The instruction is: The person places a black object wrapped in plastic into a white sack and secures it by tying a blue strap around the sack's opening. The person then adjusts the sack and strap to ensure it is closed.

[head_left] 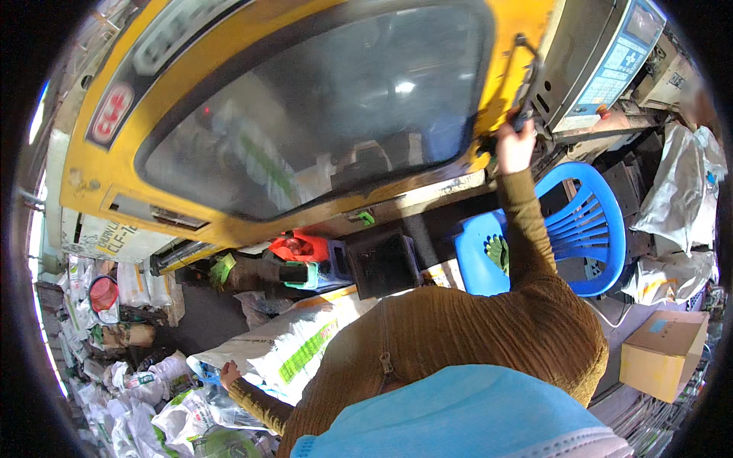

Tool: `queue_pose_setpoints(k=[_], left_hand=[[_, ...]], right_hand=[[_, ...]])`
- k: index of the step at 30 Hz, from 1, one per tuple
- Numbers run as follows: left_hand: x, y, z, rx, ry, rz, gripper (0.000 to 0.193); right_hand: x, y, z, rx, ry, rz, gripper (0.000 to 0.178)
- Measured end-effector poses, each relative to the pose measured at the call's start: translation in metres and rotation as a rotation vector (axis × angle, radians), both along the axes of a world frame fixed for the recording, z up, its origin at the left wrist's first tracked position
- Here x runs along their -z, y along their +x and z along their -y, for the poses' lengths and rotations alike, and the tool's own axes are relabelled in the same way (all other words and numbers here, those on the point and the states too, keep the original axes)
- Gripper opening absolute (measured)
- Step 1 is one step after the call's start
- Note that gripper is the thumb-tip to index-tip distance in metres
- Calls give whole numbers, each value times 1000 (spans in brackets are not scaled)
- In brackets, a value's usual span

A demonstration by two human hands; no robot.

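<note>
My right hand (516, 145) is raised to the black handle (521, 118) at the right edge of a yellow machine door (489, 114). Its fingers are closed around that handle. The door has a large dark window (321, 114) with reflections in it. Low on the left, my left hand (229, 374) is at the edge of a white sack (267, 343) with a green printed band. It is small in the view, and I cannot tell if its fingers grip the sack. The sack lies slanting in front of my body.
A blue plastic chair (607, 229) stands under my right arm, with a yellow-green and black glove (498, 252) on its seat. Below the door are a red container (298, 246) and a black bin (382, 267). A cardboard box (663, 355) is at the right; filled bags (145, 385) crowd the left.
</note>
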State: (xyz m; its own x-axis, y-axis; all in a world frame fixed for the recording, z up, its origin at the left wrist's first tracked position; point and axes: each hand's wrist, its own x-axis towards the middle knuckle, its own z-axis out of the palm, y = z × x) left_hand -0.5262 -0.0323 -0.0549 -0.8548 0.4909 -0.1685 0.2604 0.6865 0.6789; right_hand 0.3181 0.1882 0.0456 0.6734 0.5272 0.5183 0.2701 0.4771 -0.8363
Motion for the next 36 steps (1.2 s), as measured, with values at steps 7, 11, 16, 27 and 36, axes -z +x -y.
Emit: queue_pose_setpoints(k=[7,11,16,27,36], left_hand=[[-18,34,-9,-92,69,-83,40],[-21,45,-12,-136,92,-58,41],[1,14,-3,-186,167,-88,44],[-23,31,15,-310,182,28,42],[-2,29,24,-185,362,-73,41]], right_hand=[[-26,-101,-1,-840,-167,74,48],[-53,-95,-24,-1094,-41,539,49],[-87,-9,-143,-768,0,197,20],[-96,14,-442,52,-423,592,57],[-78,37,-470,-164,-280,578,48]])
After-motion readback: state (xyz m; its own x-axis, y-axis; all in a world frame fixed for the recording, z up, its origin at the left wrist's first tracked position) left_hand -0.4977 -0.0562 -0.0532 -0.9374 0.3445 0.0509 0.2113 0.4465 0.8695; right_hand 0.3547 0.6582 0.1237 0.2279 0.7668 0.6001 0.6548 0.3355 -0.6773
